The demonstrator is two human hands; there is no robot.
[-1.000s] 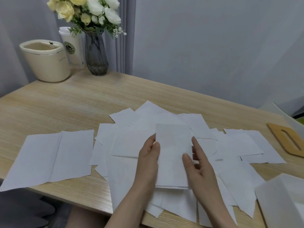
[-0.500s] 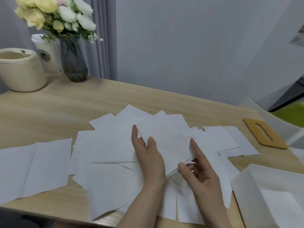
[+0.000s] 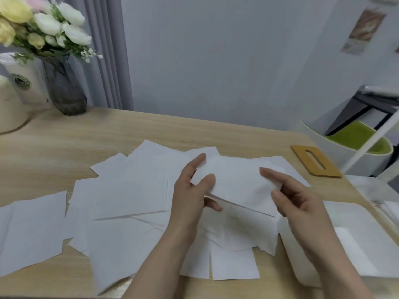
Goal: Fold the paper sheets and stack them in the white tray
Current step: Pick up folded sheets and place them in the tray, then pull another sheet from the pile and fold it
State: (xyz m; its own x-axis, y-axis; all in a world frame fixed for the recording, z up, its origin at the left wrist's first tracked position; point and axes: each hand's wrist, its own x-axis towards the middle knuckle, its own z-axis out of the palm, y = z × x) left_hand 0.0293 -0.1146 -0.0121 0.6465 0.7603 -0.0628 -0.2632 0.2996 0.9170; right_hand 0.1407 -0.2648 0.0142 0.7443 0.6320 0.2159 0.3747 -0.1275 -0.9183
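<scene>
Both hands are pinching a folded sheet [image 3: 235,180] by its ends, left hand [image 3: 192,195] and right hand [image 3: 302,203], holding it above the loose sheets [image 3: 129,195] covering the table [image 3: 64,147]. The white tray [image 3: 356,234] is sitting near right.

White paper sheets [image 3: 121,197] on a pale wood-grain worktop [image 3: 64,147]; white tray [image 3: 356,244]; smoky grey vase [image 3: 64,91] with yellow, white flowers [image 3: 43,24]; tan wooden lid [image 3: 315,164]
</scene>
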